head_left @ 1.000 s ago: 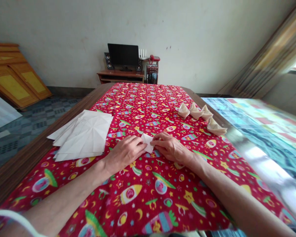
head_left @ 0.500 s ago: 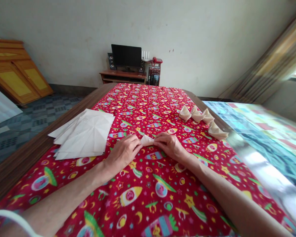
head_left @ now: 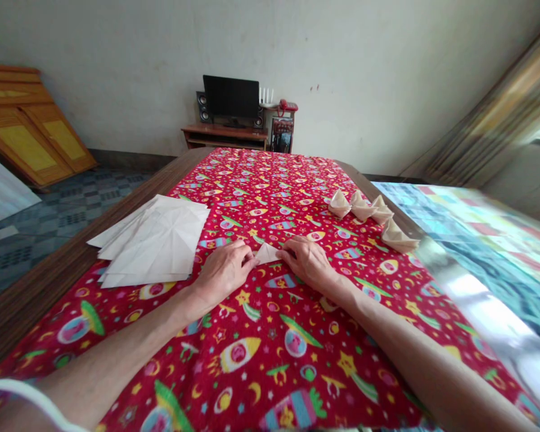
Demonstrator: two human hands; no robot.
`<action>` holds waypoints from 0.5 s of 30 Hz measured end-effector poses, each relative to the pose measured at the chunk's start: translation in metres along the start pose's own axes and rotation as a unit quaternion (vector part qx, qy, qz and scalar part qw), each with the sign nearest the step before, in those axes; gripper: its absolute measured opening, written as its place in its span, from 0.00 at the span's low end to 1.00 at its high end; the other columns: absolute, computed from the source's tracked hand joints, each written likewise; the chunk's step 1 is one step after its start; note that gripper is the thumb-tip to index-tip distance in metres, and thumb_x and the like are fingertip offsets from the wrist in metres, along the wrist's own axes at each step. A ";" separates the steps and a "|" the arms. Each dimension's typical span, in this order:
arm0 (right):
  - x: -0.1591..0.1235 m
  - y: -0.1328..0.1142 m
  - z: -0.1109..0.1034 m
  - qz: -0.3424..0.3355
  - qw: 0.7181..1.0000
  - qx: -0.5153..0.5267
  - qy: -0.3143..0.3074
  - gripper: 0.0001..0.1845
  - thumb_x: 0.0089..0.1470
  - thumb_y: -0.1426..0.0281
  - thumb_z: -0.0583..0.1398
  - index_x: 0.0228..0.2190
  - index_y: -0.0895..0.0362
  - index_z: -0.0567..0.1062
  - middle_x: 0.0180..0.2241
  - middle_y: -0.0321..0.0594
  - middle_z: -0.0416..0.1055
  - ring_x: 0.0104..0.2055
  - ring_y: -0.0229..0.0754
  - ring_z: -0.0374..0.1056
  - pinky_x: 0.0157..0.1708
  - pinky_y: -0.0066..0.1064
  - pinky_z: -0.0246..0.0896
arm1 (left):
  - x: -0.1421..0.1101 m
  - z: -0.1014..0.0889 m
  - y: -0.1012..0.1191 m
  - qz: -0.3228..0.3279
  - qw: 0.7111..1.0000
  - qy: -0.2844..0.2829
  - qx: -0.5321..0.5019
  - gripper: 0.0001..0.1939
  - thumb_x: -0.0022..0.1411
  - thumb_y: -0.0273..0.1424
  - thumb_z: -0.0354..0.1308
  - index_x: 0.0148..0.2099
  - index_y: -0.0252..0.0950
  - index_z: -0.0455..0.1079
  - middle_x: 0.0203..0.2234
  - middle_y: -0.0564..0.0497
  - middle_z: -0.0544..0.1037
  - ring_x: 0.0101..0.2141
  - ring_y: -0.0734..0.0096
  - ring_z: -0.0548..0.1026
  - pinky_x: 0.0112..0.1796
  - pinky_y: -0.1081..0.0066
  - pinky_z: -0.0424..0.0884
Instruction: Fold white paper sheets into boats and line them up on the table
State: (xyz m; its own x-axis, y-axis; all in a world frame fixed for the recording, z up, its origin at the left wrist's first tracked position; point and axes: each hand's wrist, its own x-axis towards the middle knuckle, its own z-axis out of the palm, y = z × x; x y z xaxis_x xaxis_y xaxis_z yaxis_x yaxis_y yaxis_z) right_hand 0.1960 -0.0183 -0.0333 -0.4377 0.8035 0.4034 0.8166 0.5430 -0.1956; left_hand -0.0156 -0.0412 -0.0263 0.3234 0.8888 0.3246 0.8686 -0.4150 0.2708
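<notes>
A small piece of folded white paper [head_left: 267, 254], roughly triangular, lies between my hands on the red patterned cloth [head_left: 252, 384]. My left hand [head_left: 228, 266] pinches its left corner, fingers curled. At the opposite corner, my right hand [head_left: 306, 259] has its fingers closed on the paper. Creased white paper sheets [head_left: 155, 243] lie in an overlapping stack left of my left hand. Several folded paper boats [head_left: 363, 207] stand in a loose row to the right, beyond my right hand; the nearest boat [head_left: 398, 236] sits a little apart.
A dark wooden table edge [head_left: 72, 259] shows along the left of the cloth. Beyond the far end stand a monitor [head_left: 231, 98], a red telephone [head_left: 287, 106] and a small desk [head_left: 225, 133]. A wooden cabinet [head_left: 31, 129] is at the left, and a curtain [head_left: 486, 114] hangs at the right.
The folded paper now shows more of its triangular face, with a crease down the middle. Both hands have shifted only slightly at its corners. The view has tilted a little.
</notes>
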 end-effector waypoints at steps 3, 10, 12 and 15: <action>0.002 -0.002 -0.001 0.011 0.999 -0.040 -0.014 0.13 0.59 0.62 0.54 0.30 0.58 0.72 0.33 0.41 0.72 0.36 0.38 0.67 0.38 0.27 0.55 | 0.000 0.000 0.001 0.002 1.000 0.000 0.012 0.10 0.61 0.34 0.55 0.29 0.36 0.67 0.27 0.53 0.72 0.28 0.71 0.71 0.29 0.72 0.63; 0.010 -0.006 -0.007 0.023 0.991 -0.093 -0.089 0.14 0.60 0.61 0.52 0.32 0.57 0.71 0.35 0.41 0.72 0.38 0.40 0.68 0.34 0.28 0.54 | 0.000 0.005 0.001 0.134 0.990 0.044 0.015 0.14 0.65 0.29 0.50 0.53 0.40 0.65 0.45 0.48 0.72 0.44 0.65 0.69 0.45 0.66 0.66; 0.011 -0.005 -0.006 0.023 0.990 -0.102 -0.098 0.15 0.61 0.60 0.52 0.32 0.57 0.72 0.35 0.41 0.72 0.38 0.40 0.68 0.34 0.28 0.53 | 0.000 0.005 0.001 0.199 0.979 0.023 0.024 0.18 0.66 0.27 0.47 0.56 0.44 0.63 0.50 0.51 0.70 0.49 0.64 0.66 0.49 0.63 0.64; 0.010 -0.006 -0.004 0.031 0.989 -0.106 -0.095 0.16 0.60 0.59 0.51 0.32 0.57 0.72 0.36 0.42 0.72 0.38 0.41 0.68 0.34 0.28 0.53 | -0.002 0.004 0.000 0.228 0.973 -0.008 0.033 0.22 0.65 0.24 0.46 0.59 0.43 0.60 0.55 0.53 0.69 0.55 0.64 0.62 0.53 0.60 0.61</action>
State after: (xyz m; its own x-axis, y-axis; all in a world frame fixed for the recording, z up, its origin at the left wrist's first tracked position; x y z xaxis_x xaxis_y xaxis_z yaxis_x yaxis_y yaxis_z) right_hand 0.1886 -0.0145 -0.0241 -0.4297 0.8764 0.2175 0.8964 0.4430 -0.0141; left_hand -0.0147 -0.0425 -0.0301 0.6863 0.6185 0.3826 0.6553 -0.7541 0.0437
